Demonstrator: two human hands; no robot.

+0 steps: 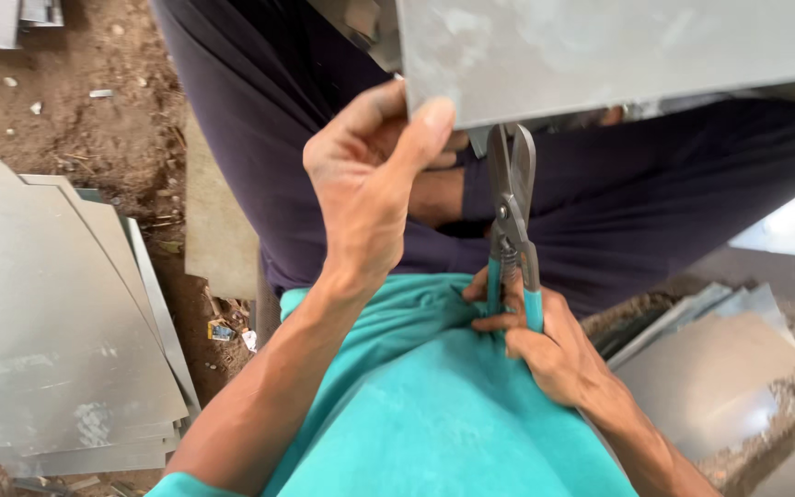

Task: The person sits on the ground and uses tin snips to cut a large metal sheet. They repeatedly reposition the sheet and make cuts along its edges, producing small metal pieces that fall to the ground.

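The left hand (pixel 367 189) pinches the lower edge of a grey metal sheet (pixel 618 51) held above the lap. The right hand (pixel 545 345) grips the teal handles of tin snips (pixel 512 221), blades up at that edge. Stacked cut sheets (pixel 48 322) lie on the dirt floor (pixel 112 129).

Teal short-sleeved shirt (pixel 425 414), dark purple-navy trousers (pixel 637 202), forearms bare, no gloves, rings or watch.
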